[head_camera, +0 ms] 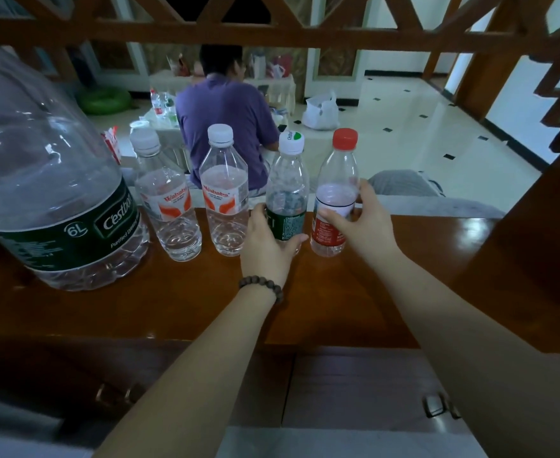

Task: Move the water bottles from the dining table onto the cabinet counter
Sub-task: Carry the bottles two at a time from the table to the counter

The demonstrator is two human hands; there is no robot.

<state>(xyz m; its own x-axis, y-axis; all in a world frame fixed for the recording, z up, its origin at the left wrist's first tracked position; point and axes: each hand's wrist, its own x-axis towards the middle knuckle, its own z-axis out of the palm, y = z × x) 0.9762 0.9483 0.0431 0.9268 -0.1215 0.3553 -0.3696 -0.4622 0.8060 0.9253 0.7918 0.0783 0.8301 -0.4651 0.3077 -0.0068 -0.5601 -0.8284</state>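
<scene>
On the desk [404,246] we see a big jug [50,180] far left, nearly empty, then two clear bottles [169,206] [225,196]. Right of those, our left hand [265,239] curls its fingers round the green bottle [287,193]; our right hand [361,219] wraps the red bottle [336,193]. Both stand upright.

green-labelled bottle [287,193], red-capped, red-labelled bottle [336,193], two orange-and-white-labelled bottles, glossy brown counter [404,246].

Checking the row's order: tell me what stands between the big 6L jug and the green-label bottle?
Two Wahaha bottles, upright on the counter, in the head view.
</scene>
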